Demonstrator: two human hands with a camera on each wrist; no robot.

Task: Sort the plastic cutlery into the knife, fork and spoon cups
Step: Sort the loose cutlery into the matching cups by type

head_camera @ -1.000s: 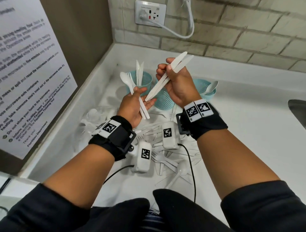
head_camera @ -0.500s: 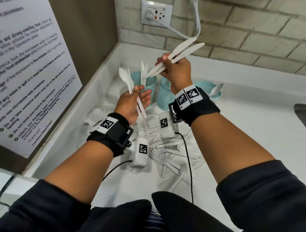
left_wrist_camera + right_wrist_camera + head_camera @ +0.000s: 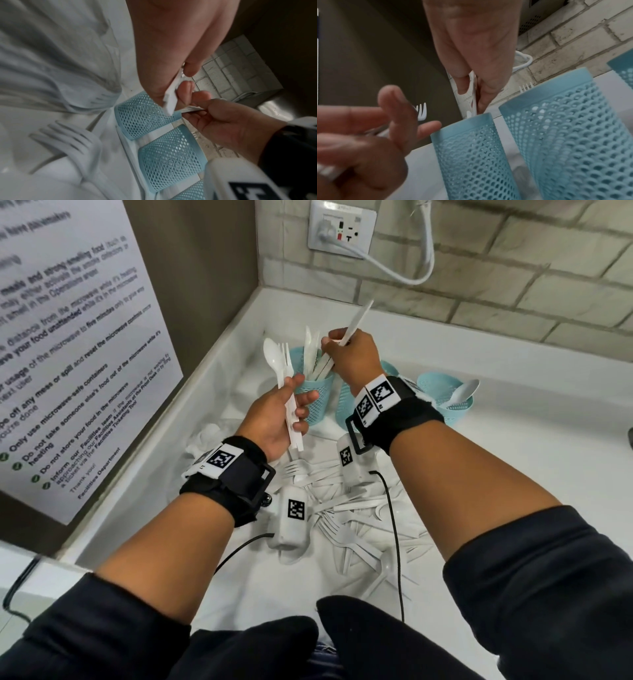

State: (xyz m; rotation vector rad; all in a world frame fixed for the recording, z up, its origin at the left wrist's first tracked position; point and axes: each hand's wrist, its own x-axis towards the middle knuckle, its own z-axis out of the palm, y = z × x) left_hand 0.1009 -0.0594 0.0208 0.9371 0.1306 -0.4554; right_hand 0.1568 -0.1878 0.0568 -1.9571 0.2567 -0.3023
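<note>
White tabletop tucked into a corner, brick wall behind with a plugged-in socket, and a printed notice beside your left arm. Your right hand has its fingers curled round a few knives, tips just entering the knife cup below them. Your left hand pinches a spoon and fork by the handles, bowls upward, just left of that cup. Two more mesh cups sit to the right of your right wrist — the far one holds a spoon. Loose cutlery lies heaped beneath both wrists. These pieces look light, stiff and slick, likely to spring or slide — take each by mid-handle, where it is flattest, and let go only once the tips are inside the rim.
</note>
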